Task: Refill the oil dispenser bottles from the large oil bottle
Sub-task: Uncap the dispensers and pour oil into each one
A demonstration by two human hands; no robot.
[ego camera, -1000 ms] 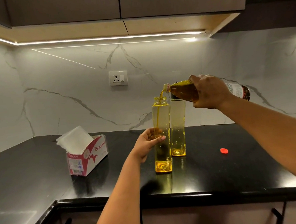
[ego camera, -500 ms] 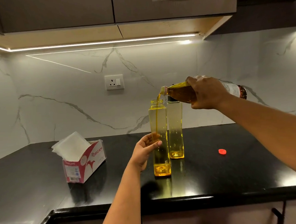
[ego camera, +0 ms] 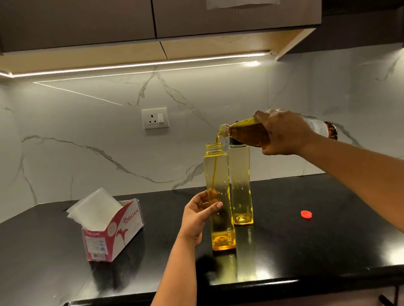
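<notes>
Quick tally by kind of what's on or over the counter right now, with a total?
Dispenser bottles: 2 (open one, capped one)
Large oil bottle: 1
Red cap: 1
Tissue box: 1
Total: 5

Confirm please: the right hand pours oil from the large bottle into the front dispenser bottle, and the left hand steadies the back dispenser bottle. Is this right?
Not quite. In the head view the left hand steadies the front dispenser bottle, the same open one that takes the stream. The back dispenser bottle stands untouched. The rest holds: the right hand tips the large oil bottle.
</notes>
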